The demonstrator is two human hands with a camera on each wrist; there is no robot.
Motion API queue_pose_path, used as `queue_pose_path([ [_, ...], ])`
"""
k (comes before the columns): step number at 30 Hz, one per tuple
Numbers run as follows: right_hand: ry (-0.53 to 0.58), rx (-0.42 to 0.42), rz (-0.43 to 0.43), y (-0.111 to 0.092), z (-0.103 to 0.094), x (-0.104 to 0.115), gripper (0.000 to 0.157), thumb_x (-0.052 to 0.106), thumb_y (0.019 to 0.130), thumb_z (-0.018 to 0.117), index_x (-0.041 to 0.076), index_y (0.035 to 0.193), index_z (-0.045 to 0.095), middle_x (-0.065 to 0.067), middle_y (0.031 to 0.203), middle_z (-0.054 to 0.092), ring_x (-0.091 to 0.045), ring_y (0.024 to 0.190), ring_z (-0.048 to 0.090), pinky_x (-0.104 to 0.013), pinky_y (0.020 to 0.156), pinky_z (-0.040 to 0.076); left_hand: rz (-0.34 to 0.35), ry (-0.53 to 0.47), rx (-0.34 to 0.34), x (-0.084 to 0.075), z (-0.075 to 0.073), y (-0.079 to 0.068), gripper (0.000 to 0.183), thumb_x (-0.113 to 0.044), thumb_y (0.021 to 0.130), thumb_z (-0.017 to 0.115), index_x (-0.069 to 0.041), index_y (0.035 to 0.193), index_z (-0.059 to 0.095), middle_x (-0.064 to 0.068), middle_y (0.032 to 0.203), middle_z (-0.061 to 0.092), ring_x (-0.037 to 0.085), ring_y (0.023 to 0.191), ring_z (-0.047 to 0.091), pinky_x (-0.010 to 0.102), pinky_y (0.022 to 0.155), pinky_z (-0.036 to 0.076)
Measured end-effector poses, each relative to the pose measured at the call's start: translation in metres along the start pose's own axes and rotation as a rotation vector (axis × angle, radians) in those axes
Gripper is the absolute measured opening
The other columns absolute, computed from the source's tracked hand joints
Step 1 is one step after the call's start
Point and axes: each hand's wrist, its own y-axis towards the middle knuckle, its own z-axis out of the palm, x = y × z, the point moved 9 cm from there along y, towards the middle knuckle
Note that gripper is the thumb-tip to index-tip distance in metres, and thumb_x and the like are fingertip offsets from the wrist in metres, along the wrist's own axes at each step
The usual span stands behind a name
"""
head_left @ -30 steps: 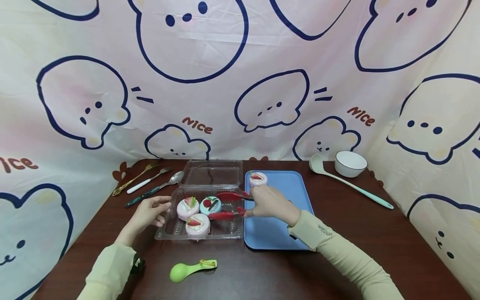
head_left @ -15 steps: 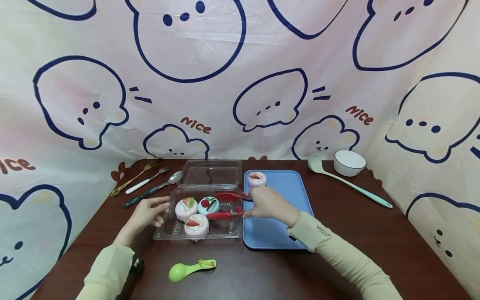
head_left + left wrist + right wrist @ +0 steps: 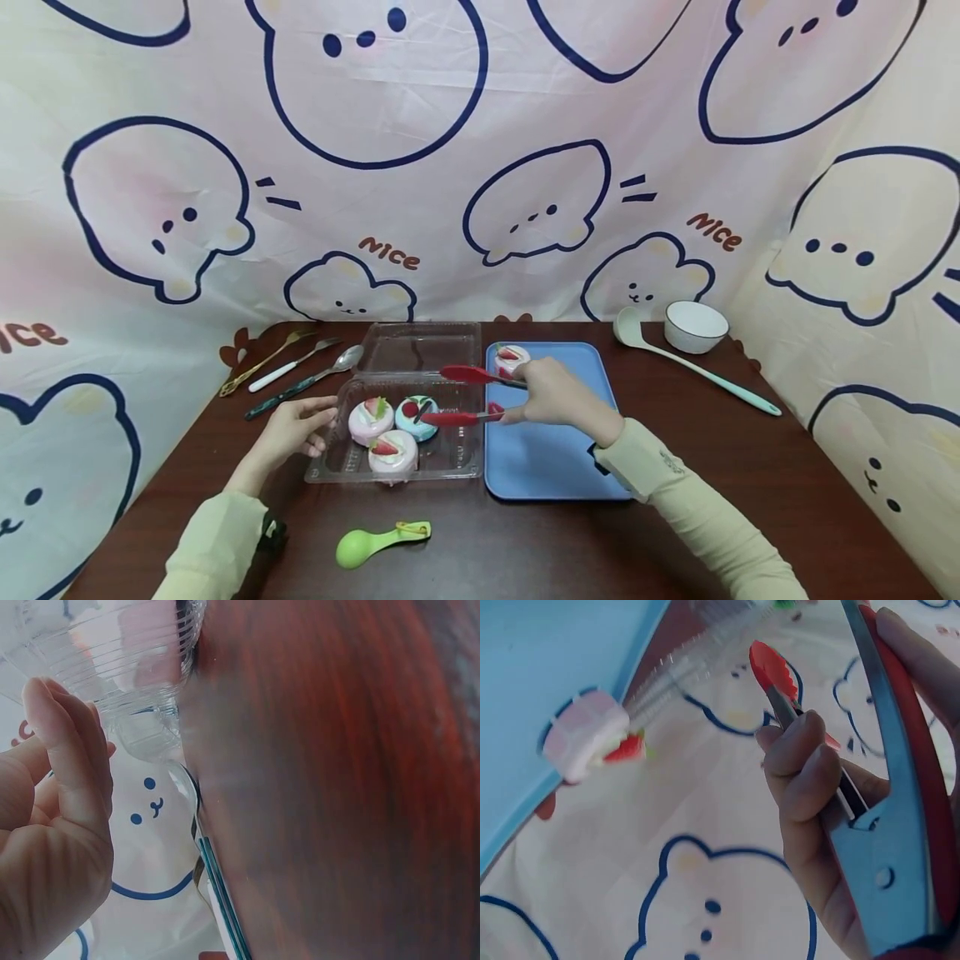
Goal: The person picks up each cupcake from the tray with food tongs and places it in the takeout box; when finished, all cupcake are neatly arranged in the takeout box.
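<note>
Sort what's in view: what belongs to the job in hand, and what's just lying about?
Likely job items: red tongs in the right grip, clear container, blue cake and two pink cakes inside, blue tray, lone cake on it.
Lying about: green scoop, spoon, white-handled utensil, gold utensil, ladle, white bowl.

Right hand (image 3: 806, 769) grips red-and-metal tongs (image 3: 881, 847); pink cake (image 3: 589, 731) (strawberry (image 3: 624, 748) on top) on blue tray (image 3: 540, 667), clear container (image 3: 675, 675) beside.
</note>
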Motion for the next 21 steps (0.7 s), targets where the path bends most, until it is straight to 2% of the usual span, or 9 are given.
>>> queue_pose_path([
  [4, 0.028, -0.054, 0.034, -0.007, -0.022, -0.021, 0.057, 0.044, 0.061, 0.081, 0.007, 0.102, 0.067, 0.001, 0.076, 0.064, -0.013, 0.055, 0.048, -0.026, 0.046, 0.038, -0.007, -0.003, 0.001, 0.002, 0.0, 0.0, 0.046, -0.018, 0.094, 0.05, 0.007, 0.131, 0.04, 0.015, 0.087, 0.06, 0.016, 0.049, 0.057, 0.032, 0.049, 0.052],
  [7, 0.02, -0.111, 0.103, -0.011, -0.036, -0.047, 0.063, 0.046, 0.062, 0.079, 0.004, 0.107, 0.065, -0.004, 0.074, 0.064, -0.015, 0.057, 0.049, -0.026, 0.047, 0.038, -0.002, 0.002, -0.005, 0.002, -0.001, 0.0, 0.045, -0.017, 0.094, 0.05, 0.007, 0.131, 0.041, 0.015, 0.087, 0.06, 0.016, 0.05, 0.057, 0.032, 0.05, 0.052],
  [10, -0.016, -0.157, 0.197, -0.015, -0.041, -0.076, 0.073, 0.05, 0.062, 0.078, -0.001, 0.112, 0.061, -0.003, 0.065, 0.057, -0.015, 0.055, 0.046, -0.025, 0.046, 0.036, 0.009, 0.014, -0.01, 0.002, -0.003, 0.0, 0.046, -0.017, 0.094, 0.05, 0.007, 0.131, 0.041, 0.015, 0.087, 0.06, 0.016, 0.05, 0.057, 0.032, 0.049, 0.052],
  [14, -0.021, -0.168, 0.297, -0.02, -0.035, -0.108, 0.077, 0.051, 0.06, 0.078, -0.005, 0.11, 0.06, -0.002, 0.055, 0.041, -0.015, 0.048, 0.036, -0.025, 0.042, 0.03, 0.005, 0.018, -0.014, 0.002, -0.004, 0.0, 0.046, -0.017, 0.094, 0.051, 0.008, 0.131, 0.04, 0.014, 0.087, 0.06, 0.016, 0.05, 0.057, 0.032, 0.05, 0.052],
  [16, -0.014, -0.164, 0.321, -0.022, -0.028, -0.12, 0.075, 0.05, 0.06, 0.079, -0.005, 0.107, 0.061, -0.003, 0.056, 0.042, -0.015, 0.048, 0.037, -0.025, 0.042, 0.03, -0.001, 0.016, -0.014, 0.002, -0.003, 0.0, 0.046, -0.018, 0.094, 0.051, 0.007, 0.131, 0.041, 0.014, 0.087, 0.06, 0.016, 0.05, 0.057, 0.032, 0.05, 0.052],
  [19, -0.009, -0.163, 0.333, -0.023, -0.017, -0.132, 0.067, 0.05, 0.06, 0.079, -0.003, 0.098, 0.064, -0.002, 0.059, 0.043, -0.015, 0.051, 0.04, -0.025, 0.043, 0.03, 0.002, 0.014, -0.006, 0.001, -0.002, 0.0, 0.047, -0.018, 0.094, 0.05, 0.008, 0.131, 0.04, 0.014, 0.086, 0.06, 0.015, 0.05, 0.057, 0.031, 0.049, 0.052],
  [21, -0.007, -0.161, 0.334, -0.023, -0.011, -0.137, 0.058, 0.05, 0.06, 0.079, 0.0, 0.086, 0.064, -0.001, 0.056, 0.037, -0.014, 0.05, 0.037, -0.025, 0.043, 0.027, 0.003, 0.008, -0.002, 0.0, -0.001, 0.0, 0.047, -0.018, 0.094, 0.05, 0.009, 0.131, 0.039, 0.014, 0.086, 0.06, 0.015, 0.049, 0.057, 0.031, 0.049, 0.052],
])
